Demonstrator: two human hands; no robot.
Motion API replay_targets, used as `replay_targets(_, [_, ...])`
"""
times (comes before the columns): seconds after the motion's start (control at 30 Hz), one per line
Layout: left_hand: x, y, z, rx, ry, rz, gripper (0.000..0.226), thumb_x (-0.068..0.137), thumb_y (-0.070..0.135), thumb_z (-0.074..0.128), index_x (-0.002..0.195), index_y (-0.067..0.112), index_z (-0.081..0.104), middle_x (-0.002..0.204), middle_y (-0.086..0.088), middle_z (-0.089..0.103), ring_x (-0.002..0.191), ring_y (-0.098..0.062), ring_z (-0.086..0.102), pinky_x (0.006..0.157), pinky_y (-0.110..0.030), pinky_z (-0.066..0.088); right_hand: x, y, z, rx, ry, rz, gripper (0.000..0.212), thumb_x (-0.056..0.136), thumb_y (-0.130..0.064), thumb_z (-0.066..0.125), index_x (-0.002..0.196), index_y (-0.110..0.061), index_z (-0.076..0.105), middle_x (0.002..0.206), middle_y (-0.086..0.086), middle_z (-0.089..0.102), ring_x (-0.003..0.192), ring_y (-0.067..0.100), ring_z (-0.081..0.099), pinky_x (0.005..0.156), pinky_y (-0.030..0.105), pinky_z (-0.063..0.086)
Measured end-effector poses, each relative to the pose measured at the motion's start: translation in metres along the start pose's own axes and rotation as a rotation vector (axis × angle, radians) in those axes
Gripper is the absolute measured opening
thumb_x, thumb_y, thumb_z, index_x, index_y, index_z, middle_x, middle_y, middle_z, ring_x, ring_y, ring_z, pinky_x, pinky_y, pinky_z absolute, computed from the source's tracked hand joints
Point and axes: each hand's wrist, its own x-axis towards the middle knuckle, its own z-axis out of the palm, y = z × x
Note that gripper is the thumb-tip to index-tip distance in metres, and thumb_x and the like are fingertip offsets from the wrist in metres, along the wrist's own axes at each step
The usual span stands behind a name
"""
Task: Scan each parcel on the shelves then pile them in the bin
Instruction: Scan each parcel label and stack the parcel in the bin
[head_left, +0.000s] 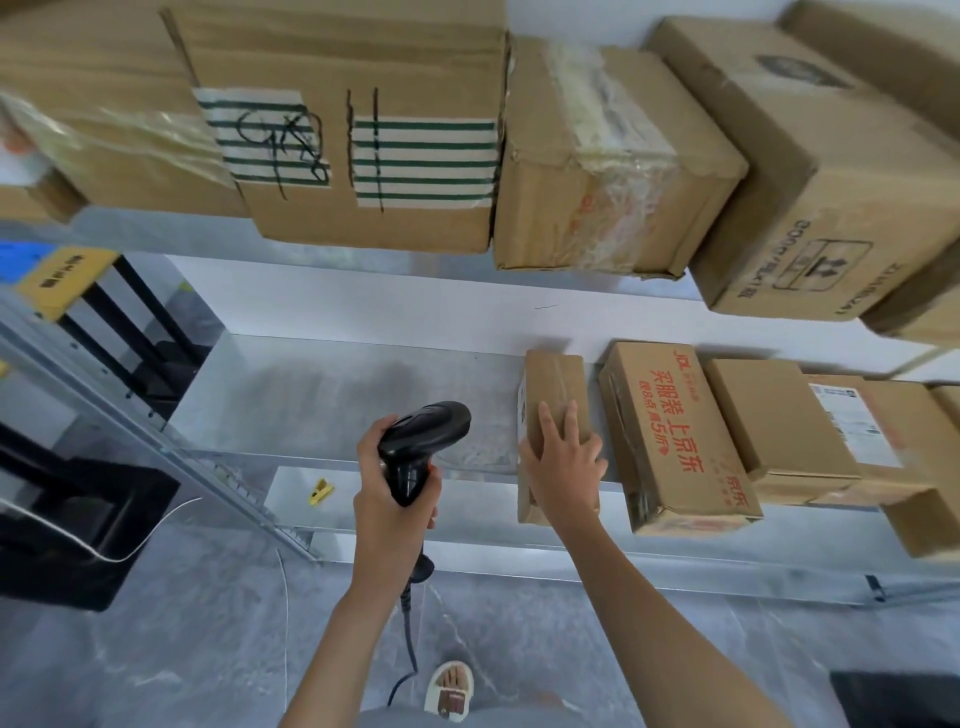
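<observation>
Currently on record: left hand (393, 501), fingers wrapped round the grip of one black corded scanner (422, 441), its head aimed forward over the bare stretch of shelf (332, 395) ahead of that hand; right hand (563, 462), fingers spread nearly straight and laid flat on top of one small parcel (553, 395), thumb down its near left edge, pressing rather than clasping. That parcel stands narrow and upright at the front of the shelf, directly under the right hand and just right of the scanner, with a white label showing on its left face. Further right of the right hand: one carton with red print (675, 441), close beside the small parcel, then at least three more brown boxes, the outermost cut off by the edge of view. Above both hands, upper shelf: about five large cartons, one bearing green-striped tape (363, 150). Below and left of the left hand: one yellow clip (321, 491) on a lower ledge; one dark bin (78, 540) far left on the floor. Risks, as judged: the tall narrow parcel may tip or slide off the front edge under a flat palm; the label may sit at too steep an angle for the scanner to read; the trailing cord may snag.
</observation>
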Motion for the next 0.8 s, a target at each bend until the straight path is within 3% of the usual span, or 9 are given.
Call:
replay_targets(0.07, [0.000, 0.000, -0.002, 0.005, -0.013, 0.004, 0.077, 0.094, 0.002, 0.067, 0.121, 0.068, 0.039, 0.082, 0.005, 0.071, 0.052, -0.017, 0.062, 0.053, -0.025, 0.055, 0.001, 0.003, 0.001, 0.180, 0.025, 0.017, 0.060, 0.103, -0.053, 0.036, 0.158, -0.036, 0.019, 0.168, -0.002, 0.011, 0.135, 0.040, 0.034, 0.108, 0.058, 0.040])
replay_targets(0.2, [0.003, 0.006, -0.006, 0.014, -0.027, 0.045, 0.076, 0.094, 0.000, 0.067, 0.122, 0.066, 0.040, 0.087, 0.011, 0.071, 0.053, -0.017, 0.063, 0.053, -0.025, 0.055, -0.010, 0.002, 0.000, 0.770, 0.119, 0.008, 0.058, 0.100, -0.042, 0.051, 0.155, -0.041, 0.032, 0.165, -0.013, 0.025, 0.131, 0.026, 0.043, 0.105, 0.055, 0.046])
replay_targets(0.33, [0.010, 0.013, -0.007, 0.004, -0.030, 0.091, 0.075, 0.094, 0.000, 0.067, 0.123, 0.063, 0.040, 0.090, 0.011, 0.070, 0.053, -0.017, 0.063, 0.054, -0.022, 0.054, -0.039, -0.009, -0.005, 1.025, 0.198, -0.018, 0.060, 0.088, -0.048, 0.052, 0.146, -0.056, 0.036, 0.161, -0.025, 0.027, 0.133, 0.017, 0.042, 0.106, 0.055, 0.045])
replay_targets(0.53, [0.010, 0.014, 0.002, -0.015, -0.052, 0.085, 0.074, 0.094, 0.001, 0.068, 0.121, 0.065, 0.040, 0.092, -0.003, 0.070, 0.053, -0.015, 0.063, 0.054, -0.022, 0.054, -0.069, -0.011, 0.001, 1.064, 0.291, -0.004, 0.062, 0.089, -0.044, 0.050, 0.146, -0.059, 0.030, 0.159, -0.031, 0.026, 0.134, 0.005, 0.035, 0.112, 0.046, 0.036])
replay_targets(0.67, [0.008, 0.009, 0.001, -0.015, -0.110, 0.075, 0.072, 0.094, 0.002, 0.068, 0.123, 0.062, 0.041, 0.088, 0.002, 0.069, 0.053, -0.016, 0.062, 0.053, -0.022, 0.053, -0.074, -0.013, 0.002, 1.002, 0.356, -0.052, 0.063, 0.091, -0.038, 0.050, 0.142, -0.065, 0.024, 0.160, -0.030, 0.024, 0.128, -0.007, 0.030, 0.106, 0.033, 0.028])
replay_targets(0.8, [0.010, 0.005, -0.003, -0.010, -0.195, 0.046, 0.072, 0.093, 0.001, 0.068, 0.127, 0.058, 0.042, 0.078, 0.004, 0.068, 0.051, -0.014, 0.059, 0.053, -0.023, 0.052, -0.072, -0.011, 0.001, 0.969, 0.426, -0.086, 0.066, 0.093, -0.033, 0.052, 0.144, -0.063, 0.023, 0.162, -0.022, 0.026, 0.126, 0.006, 0.036, 0.105, 0.034, 0.031])
